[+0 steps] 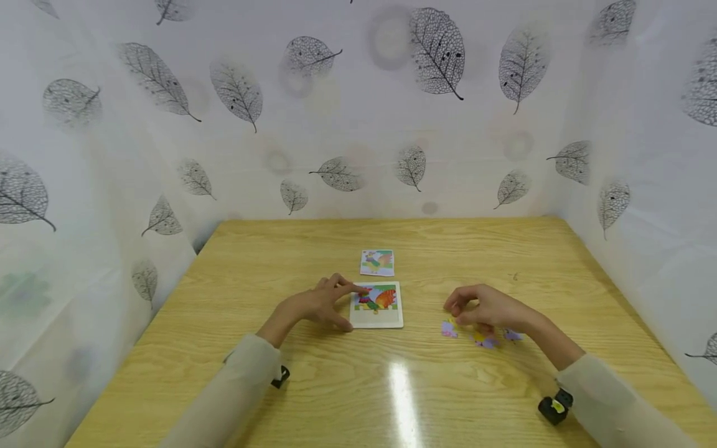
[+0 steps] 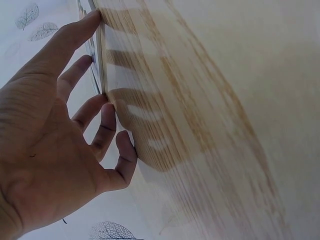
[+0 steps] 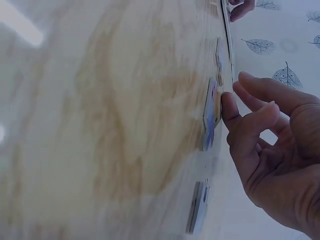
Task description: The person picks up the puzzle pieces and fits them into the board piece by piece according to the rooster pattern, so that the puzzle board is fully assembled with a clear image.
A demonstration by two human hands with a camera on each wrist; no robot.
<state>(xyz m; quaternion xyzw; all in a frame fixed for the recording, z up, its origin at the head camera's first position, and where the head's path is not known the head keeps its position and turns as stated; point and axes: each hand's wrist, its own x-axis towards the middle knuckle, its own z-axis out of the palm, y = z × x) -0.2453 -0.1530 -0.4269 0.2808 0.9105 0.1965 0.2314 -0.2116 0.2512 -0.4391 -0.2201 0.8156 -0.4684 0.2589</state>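
Observation:
A white-framed jigsaw puzzle board lies on the table, its upper part filled with a bright bird picture and its lower strip pale. My left hand rests at its left side, index fingertip over the picture, thumb by the near left corner. In the left wrist view, the spread fingers touch the board's edge. To the right, my right hand is over loose puzzle pieces with its fingers loosely bent. One fingertip meets a purple-and-yellow puzzle piece in the right wrist view; no piece is seen lifted.
Behind the board lies a small picture card with a similar bird. Another purple puzzle piece lies left of the right hand, and one lies beneath the wrist. Leaf-printed cloth surrounds the wooden table at the back and sides.

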